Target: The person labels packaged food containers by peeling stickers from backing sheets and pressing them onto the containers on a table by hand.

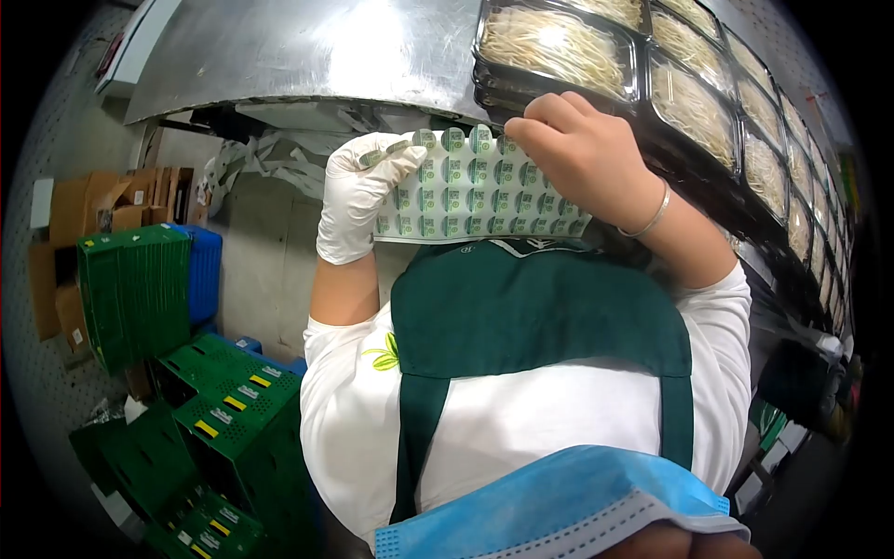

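Note:
My left hand (358, 196), in a white glove, grips the left end of a sheet of round green-and-white label stickers (475, 200). The sheet is held up in front of my apron, its top row of labels standing out past the bent upper edge. My bare right hand (587, 158), with a bracelet on the wrist, has its fingertips pinched together at that edge, on a label; how much of the label has lifted is hidden. Just beyond the right hand stand black trays of bean sprouts (559, 47) with clear film over them.
A shiny metal table (279, 56) spans the top, with more stacked sprout trays (694, 107) running down the right. At the left are green crates (130, 289), a blue crate (205, 275) and cardboard boxes (88, 210). More green crates (223, 391) stand lower left.

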Demonstrator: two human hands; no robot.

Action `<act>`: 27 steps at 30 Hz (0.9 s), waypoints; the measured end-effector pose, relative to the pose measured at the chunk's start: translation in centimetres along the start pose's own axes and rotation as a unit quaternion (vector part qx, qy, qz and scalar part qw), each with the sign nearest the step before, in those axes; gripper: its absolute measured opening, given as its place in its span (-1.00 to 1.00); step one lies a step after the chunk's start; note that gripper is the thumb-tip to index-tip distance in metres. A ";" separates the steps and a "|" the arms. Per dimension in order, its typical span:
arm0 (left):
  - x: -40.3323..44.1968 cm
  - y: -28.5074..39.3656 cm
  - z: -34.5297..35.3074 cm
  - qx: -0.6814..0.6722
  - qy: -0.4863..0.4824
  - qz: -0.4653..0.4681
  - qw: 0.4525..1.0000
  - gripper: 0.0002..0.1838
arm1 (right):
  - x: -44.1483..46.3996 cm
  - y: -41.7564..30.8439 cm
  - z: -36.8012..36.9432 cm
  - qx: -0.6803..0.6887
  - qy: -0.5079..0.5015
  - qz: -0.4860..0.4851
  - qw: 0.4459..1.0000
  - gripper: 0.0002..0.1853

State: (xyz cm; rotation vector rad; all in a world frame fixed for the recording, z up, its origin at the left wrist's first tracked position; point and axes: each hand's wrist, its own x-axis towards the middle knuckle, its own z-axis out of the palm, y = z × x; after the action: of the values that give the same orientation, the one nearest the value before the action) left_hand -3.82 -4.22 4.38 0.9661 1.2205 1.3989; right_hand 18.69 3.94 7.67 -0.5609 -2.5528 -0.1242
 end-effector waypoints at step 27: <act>4.2 -4.9 -7.8 -0.078 0.087 -0.093 0.989 -0.93 | 2.8 15.7 2.3 0.098 0.115 0.381 0.912 -0.13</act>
State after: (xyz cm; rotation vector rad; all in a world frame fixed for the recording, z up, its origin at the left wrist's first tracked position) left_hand -11.30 -1.63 -1.93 0.6164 1.2743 1.4274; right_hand 21.90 19.68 6.81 -1.3195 -1.9258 0.3219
